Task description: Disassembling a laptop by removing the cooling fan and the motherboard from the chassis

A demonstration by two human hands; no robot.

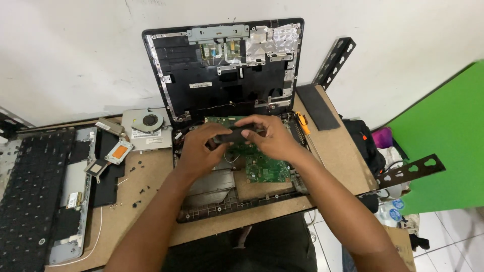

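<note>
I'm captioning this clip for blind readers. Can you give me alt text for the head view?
Left hand and right hand together grip a small dark part above an opened laptop base with a green circuit board. A cooling fan and removed keyboard lie left.

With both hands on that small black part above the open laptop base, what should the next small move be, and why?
Probably lift the small black part straight up: the left hand and right hand grip its two ends directly over the green circuit board, so dragging sideways could scrape it.
</note>
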